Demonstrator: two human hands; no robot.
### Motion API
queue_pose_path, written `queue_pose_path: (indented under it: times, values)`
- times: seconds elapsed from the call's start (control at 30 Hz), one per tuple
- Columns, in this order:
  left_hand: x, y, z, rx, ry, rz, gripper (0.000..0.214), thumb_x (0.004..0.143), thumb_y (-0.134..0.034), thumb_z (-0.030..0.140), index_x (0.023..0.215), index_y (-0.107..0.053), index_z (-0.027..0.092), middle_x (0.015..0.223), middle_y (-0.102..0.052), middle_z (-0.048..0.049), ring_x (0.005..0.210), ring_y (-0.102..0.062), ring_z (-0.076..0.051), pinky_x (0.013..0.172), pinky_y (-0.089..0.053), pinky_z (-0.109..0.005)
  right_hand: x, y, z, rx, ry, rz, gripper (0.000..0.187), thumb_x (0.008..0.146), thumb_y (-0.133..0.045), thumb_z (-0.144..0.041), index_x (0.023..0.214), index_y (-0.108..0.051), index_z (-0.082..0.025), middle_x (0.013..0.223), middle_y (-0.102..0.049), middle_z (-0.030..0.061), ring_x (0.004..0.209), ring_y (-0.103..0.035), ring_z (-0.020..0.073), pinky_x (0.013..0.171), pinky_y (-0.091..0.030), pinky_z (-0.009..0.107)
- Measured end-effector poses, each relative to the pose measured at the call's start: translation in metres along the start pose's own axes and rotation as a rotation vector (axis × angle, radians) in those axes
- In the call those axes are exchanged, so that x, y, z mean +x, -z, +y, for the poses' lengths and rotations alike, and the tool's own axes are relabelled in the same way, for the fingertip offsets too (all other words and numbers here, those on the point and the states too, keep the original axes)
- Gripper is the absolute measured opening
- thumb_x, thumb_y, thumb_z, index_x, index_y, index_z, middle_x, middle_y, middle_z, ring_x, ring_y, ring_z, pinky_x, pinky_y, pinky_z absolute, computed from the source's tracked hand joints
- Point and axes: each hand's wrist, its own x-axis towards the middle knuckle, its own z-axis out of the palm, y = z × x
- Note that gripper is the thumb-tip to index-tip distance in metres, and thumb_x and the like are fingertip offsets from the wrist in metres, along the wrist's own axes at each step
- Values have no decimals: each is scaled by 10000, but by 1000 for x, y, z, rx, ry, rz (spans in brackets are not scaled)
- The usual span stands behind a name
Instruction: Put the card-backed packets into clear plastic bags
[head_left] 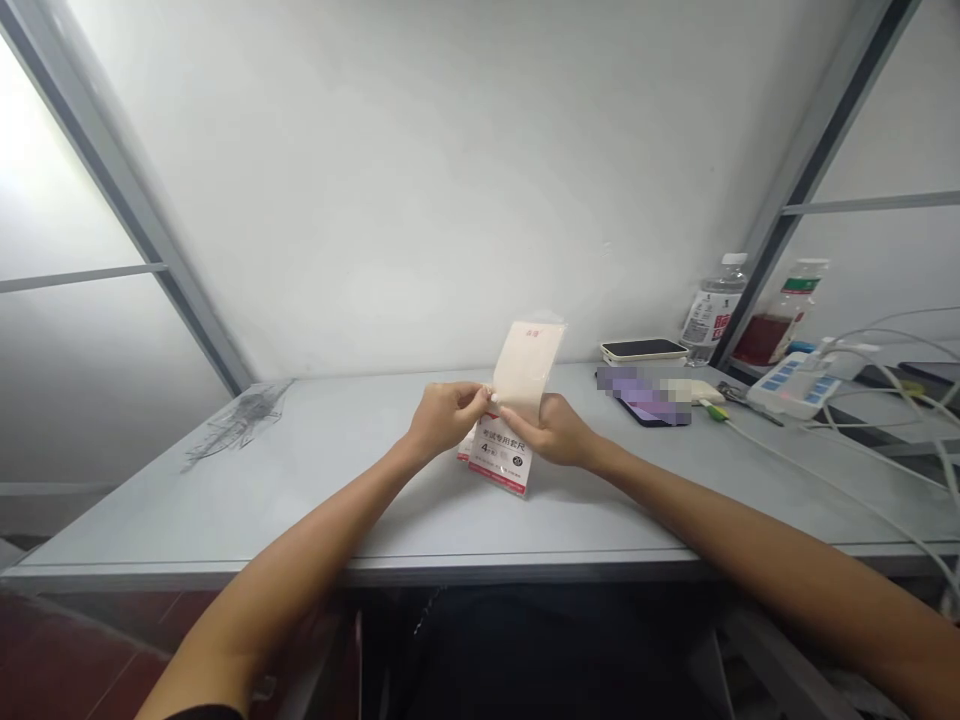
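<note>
Left hand (pixel 448 418): nearly closed, thumb and fingers pinching the left edge of the packet (pixel 500 455) where the printed card meets the raised flap (pixel 527 365).

Right hand (pixel 544 430): also nearly closed, thumb on top, gripping the lower right part of the flap, just beside the left hand's fingertips.

Packet: held just above the surface (pixel 360 510), between both hands and near the middle of the surface's front half. Its white card with red edging and Chinese print hangs below the hands, tilted slightly. The cream flap stands upright above them. A second printed edge shows behind the card at its left, but I cannot tell what it is.

Surface, left: crumpled clear plastic (pixel 238 420) lies well apart from the left hand.

Surface, right: a phone (pixel 652 408), partly covered by a blurred patch, lies near the right hand. Behind it sits a flat black-topped device (pixel 643 350).

Back right corner: a water bottle (pixel 712 310) stands beside a bottle of reddish-brown liquid (pixel 776 320).

Far right: a power strip (pixel 791 385) with white cables (pixel 840 470) running from it, one crossing the surface's right side toward a yellow-green plug (pixel 712 410).
</note>
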Motion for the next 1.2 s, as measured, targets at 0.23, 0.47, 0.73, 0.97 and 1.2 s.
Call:
queue_pose_path:
  times: [0.23,0.47,0.73,0.97,1.2]
  values:
    - [2,2,-4,-219,65,81,448,804,-496,321,1227,-464,179,932,-681,-75,715,-647,-143,628,-505,-246,2,8,9,139,-70,11,310,842,-501,-331,1066,-642,-170,999,-690,74,903,-644,240,752,-513,340]
    - [2,2,-5,-114,-30,76,462,771,-429,148,1221,-451,248,915,-644,-24,647,-623,-91,594,-499,-213,3,7,10,266,-133,-16,324,817,-542,-366,1032,-640,-145,964,-694,89,882,-647,247,733,-520,356]
    - [6,4,-12,-313,110,56,239,750,-374,149,807,-607,139,826,-630,-42,691,-639,-127,588,-515,-236,4,7,13,424,-162,-19,366,789,-585,-393,1050,-625,-140,988,-683,98,908,-637,241,742,-517,351]
    - [9,9,-8,-575,112,-169,232,746,-587,355,814,-576,133,818,-611,-45,723,-595,-129,566,-526,-248,4,11,11,449,-161,-17,381,781,-601,-397,1064,-617,-143,1007,-679,93,910,-638,235,745,-519,345]
    - [12,6,-17,-661,110,-119,269,727,-633,388,744,-553,132,776,-568,-19,683,-561,-95,545,-500,-216,8,13,9,407,-229,-13,383,771,-592,-450,1017,-635,-159,930,-692,78,826,-650,222,654,-523,314]
